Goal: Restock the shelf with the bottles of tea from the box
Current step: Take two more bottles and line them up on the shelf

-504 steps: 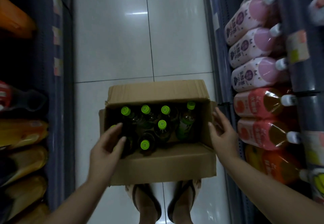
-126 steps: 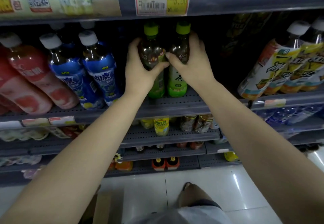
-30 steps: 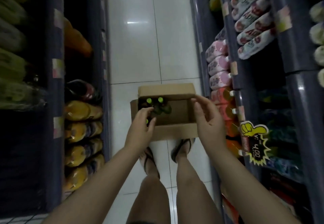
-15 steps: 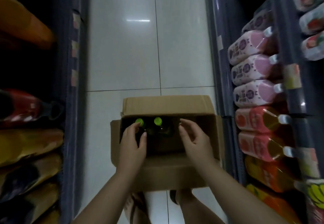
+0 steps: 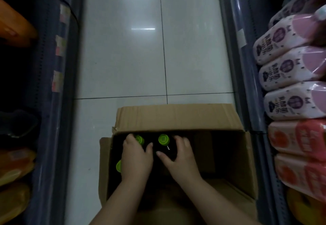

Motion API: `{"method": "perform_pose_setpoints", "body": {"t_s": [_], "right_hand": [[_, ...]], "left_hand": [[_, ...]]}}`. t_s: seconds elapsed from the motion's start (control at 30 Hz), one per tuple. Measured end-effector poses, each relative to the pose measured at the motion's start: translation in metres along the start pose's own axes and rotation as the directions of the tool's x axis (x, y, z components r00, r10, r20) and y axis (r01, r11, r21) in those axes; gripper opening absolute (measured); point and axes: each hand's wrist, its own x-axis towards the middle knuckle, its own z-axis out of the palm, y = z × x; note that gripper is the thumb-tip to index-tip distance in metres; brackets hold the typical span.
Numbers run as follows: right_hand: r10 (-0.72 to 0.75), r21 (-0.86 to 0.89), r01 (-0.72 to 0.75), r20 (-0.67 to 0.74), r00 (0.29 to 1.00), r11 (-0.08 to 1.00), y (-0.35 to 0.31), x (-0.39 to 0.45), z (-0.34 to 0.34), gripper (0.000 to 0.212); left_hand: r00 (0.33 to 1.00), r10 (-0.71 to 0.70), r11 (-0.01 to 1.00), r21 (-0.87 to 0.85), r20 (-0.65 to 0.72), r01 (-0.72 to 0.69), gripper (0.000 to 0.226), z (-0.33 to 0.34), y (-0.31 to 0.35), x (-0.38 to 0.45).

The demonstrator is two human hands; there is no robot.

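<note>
An open cardboard box sits on the floor of the aisle below me. Three dark tea bottles with green caps remain in its left part. My left hand is wrapped around the far-left bottle, partly covering its cap. My right hand grips the bottle beside it just below the cap. A third green cap peeks out at the left of my left wrist. The right half of the box interior is dark and bare.
A shelf unit on the right holds pink-labelled bottles and red-labelled bottles lying toward the aisle. The left shelf unit holds orange and yellow bottles. White floor tiles stretch ahead of the box.
The view has dropped closer to the box. Both hands have reached deeper into it and closed around the two far bottles.
</note>
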Motion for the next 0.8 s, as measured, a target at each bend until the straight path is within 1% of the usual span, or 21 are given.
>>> {"method": "perform_pose_setpoints", "body": {"t_s": [0.07, 0.13, 0.2, 0.3, 0.37, 0.47, 0.57, 0.7, 0.8], "right_hand": [[-0.012, -0.046, 0.012, 0.006, 1.000, 0.999, -0.001, 0.005, 0.006, 0.064], [-0.007, -0.047, 0.006, -0.033, 0.999, 0.999, -0.001, 0.010, 0.009, 0.060], [0.010, -0.052, -0.013, -0.066, 0.998, 0.999, 0.000, 0.014, 0.011, 0.059], [0.021, -0.061, -0.024, -0.050, 0.999, 0.998, 0.004, 0.016, 0.011, 0.062], [-0.001, -0.041, -0.001, -0.041, 0.999, 0.999, 0.009, 0.015, 0.009, 0.056], [-0.038, 0.028, 0.041, -0.110, 0.993, 0.999, 0.017, 0.009, 0.000, 0.042], [-0.091, 0.100, 0.110, -0.181, 0.979, 0.989, 0.019, -0.004, -0.019, 0.042], [-0.191, 0.143, 0.232, -0.249, 0.949, 0.962, 0.003, -0.031, -0.052, 0.039], [-0.205, 0.188, 0.254, -0.246, 0.947, 0.949, -0.018, -0.055, -0.086, 0.035]], "left_hand": [[1.000, -0.026, 0.994, -0.108, -0.012, 0.024, 0.040, 0.004, 0.001, 0.004], [0.998, -0.020, 0.980, -0.199, -0.061, 0.007, 0.034, 0.007, -0.001, 0.002], [0.994, -0.009, 0.968, -0.250, -0.107, -0.018, 0.031, 0.009, -0.004, -0.001], [0.991, 0.047, 0.960, -0.268, -0.125, -0.079, 0.028, 0.012, -0.009, -0.007], [0.987, 0.102, 0.957, -0.260, -0.122, -0.131, 0.026, 0.013, -0.013, -0.010], [0.983, 0.163, 0.955, -0.238, -0.086, -0.179, 0.028, 0.013, -0.019, -0.017], [0.972, 0.208, 0.933, -0.276, -0.107, -0.230, 0.030, 0.004, -0.016, -0.025], [0.952, 0.282, 0.881, -0.362, -0.117, -0.305, 0.029, -0.021, -0.001, -0.041], [0.940, 0.332, 0.850, -0.406, -0.082, -0.336, 0.029, -0.044, 0.019, -0.059]]}}
